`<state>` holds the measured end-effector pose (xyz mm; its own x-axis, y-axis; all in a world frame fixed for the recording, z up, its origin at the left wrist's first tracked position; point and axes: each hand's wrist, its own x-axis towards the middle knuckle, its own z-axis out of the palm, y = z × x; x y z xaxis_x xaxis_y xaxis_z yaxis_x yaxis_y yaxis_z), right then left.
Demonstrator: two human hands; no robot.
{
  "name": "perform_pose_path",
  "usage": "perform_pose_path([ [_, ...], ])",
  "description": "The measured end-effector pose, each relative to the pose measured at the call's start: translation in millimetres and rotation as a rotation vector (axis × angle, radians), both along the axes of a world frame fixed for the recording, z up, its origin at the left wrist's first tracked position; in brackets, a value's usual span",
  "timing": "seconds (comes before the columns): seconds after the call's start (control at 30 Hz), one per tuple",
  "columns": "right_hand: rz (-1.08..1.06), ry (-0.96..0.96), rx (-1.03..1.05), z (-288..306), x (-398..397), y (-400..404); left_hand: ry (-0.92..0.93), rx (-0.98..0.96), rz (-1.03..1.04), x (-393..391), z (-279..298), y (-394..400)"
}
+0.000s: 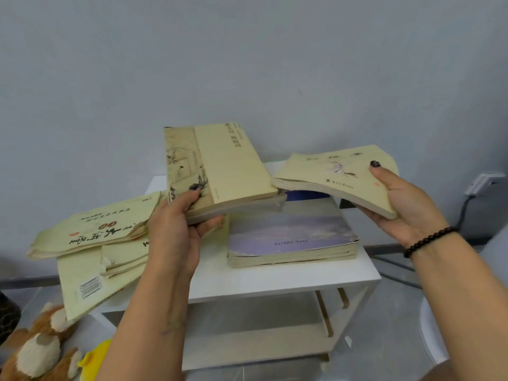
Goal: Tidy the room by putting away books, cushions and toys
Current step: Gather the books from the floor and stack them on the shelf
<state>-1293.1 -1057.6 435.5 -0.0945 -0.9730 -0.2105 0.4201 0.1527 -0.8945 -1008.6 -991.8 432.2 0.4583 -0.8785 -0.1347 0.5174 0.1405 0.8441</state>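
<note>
The white counter (pixel 275 281), a smooth laminated stand with an open lower shelf, serves as the landmark, and by the look of it the tidying is only partly done. On its top, right of centre, a squared stack of worn paperbacks (pixel 291 243) lies flat, its top cover a matte bluish-purple with frayed page edges; that pile seems sorted. At the counter's left end a loose heap of yellowed books (pixel 93 248) overhangs the edge, covers curled and torn, one showing a barcode; these are yet to be straightened.

Above the counter's middle, the left hand (pixel 176 224) grips a thick cream paperback (pixel 220 169) by its lower corner, thumb on the cover and fingers beneath, the book tilted up. Above the counter's right end, the right hand (pixel 404 204), a dark bead bracelet (pixel 428 240) on its wrist, holds a thinner, bent cream booklet (pixel 335 180), thumb on top. Both books are clear of the stack, so I judge they are about to be added.

On the floor left of the counter lie a brown-and-white plush toy (pixel 38 350) and a yellow toy (pixel 96 358), not yet put away. No cushions are in view.
</note>
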Motion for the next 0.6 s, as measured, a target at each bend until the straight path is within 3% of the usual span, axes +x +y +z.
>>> perform_pose_path([
  [0.17,0.001,0.056,-0.024,1.1,-1.2,6.6,0.181,-0.152,0.068,7.9,7.3,4.8],
  [0.4,0.146,0.365,-0.173,-1.0,34.7,13.4,0.292,-0.242,0.038,3.3,8.3,14.4],
  [0.6,0.291,0.486,-0.008,-20.2,45.6,7.1,0.316,-0.177,-0.017,-12.4,-1.8,12.6],
])
